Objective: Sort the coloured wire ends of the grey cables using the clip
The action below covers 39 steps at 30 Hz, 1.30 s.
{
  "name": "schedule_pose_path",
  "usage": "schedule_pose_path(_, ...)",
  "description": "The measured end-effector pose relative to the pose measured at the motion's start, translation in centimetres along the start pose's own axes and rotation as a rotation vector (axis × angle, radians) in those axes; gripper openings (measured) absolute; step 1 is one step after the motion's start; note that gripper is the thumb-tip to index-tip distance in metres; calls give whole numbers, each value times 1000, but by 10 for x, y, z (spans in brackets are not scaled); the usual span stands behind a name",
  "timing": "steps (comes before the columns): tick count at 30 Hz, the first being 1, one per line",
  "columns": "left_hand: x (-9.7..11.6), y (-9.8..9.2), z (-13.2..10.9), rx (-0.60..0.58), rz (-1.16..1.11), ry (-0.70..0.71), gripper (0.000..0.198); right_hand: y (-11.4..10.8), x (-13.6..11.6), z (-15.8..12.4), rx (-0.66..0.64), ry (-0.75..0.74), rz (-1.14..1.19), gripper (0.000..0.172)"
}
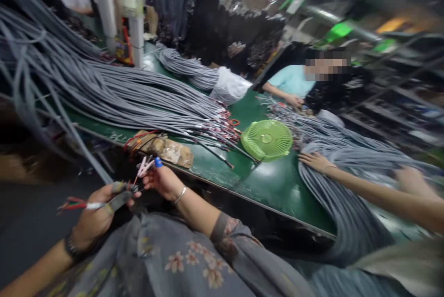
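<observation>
My left hand (95, 216) is closed around a grey cable end (81, 204) whose red and green wires stick out to the left; grey covers sit on its fingertips. Just right of it, my right hand (163, 180), with a blue fingertip cap and a bracelet, pinches the thin stripped wire ends (144, 166) of the same cable. Both hands hover below the near edge of the green table (277, 186). The picture is blurred by motion.
Large bundles of grey cables (132, 98) lie across the table, beside a green fan guard (267, 139) and a taped brown block (163, 148). A co-worker's hand (315, 160) rests on another cable bundle at right. Another person in a light blue shirt (293, 80) works opposite.
</observation>
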<state>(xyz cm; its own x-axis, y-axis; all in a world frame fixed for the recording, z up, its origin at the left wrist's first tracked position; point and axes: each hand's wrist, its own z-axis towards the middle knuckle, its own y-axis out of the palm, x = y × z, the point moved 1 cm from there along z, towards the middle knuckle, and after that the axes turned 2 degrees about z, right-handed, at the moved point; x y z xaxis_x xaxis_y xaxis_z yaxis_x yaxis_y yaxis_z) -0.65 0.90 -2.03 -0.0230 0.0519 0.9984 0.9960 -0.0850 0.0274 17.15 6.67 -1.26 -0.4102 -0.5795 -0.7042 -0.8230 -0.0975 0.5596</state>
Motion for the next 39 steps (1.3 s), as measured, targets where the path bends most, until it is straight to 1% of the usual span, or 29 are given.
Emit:
schedule_pose_path(2, 6, 9, 0, 12, -101, -40, 34, 0, -1, 1, -34, -62, -40, 46)
schedule_pose_path(4, 10, 14, -1, 20, -154, -57, 33, 0, 2, 3, -28, -125, -81, 43)
schedule_pose_path(7, 13, 18, -2, 37, -194, -58, 31, 1, 10, 6, 39, -229, -96, 47)
schedule_pose_path(9, 14, 18, -2, 44, -207, -61, 32, 1, 15, 6, 55, -268, -78, 52)
schedule_pose_path(11, 15, 18, -1, 41, -213, -68, 33, 1, 19, 7, 25, -247, -53, 57)
schedule_pose_path(13, 16, 18, 0, 39, -218, -70, 33, 0, 20, 9, -20, -183, -17, 59)
schedule_pose_path(16, 19, 19, 2, 33, -237, -58, 34, -2, 19, 12, -65, -109, 47, 57)
schedule_pose_path(18, 20, 19, 5, 20, -267, -62, 35, -3, 18, 15, -72, -114, 62, 55)
schedule_pose_path(23, 20, 20, 12, 7, -351, -87, 35, -4, 20, 18, -29, -235, 17, 60)
schedule_pose_path(26, 18, 18, 12, 3, -373, -88, 37, -3, 21, 19, -5, -203, 50, 60)
schedule_pose_path(30, 18, 17, 11, 6, -371, -103, 39, 2, 19, 20, 21, -121, 157, 52)
schedule_pose_path(33, 18, 18, 12, 5, -373, -120, 39, 7, 17, 20, 89, -120, 217, 48)
schedule_pose_path(35, 18, 18, 12, 4, -371, -132, 39, 9, 16, 20, 111, -130, 236, 46)
schedule_pose_path(39, 18, 18, 11, 15, -371, -138, 40, 8, 17, 19, 76, -117, 235, 51)
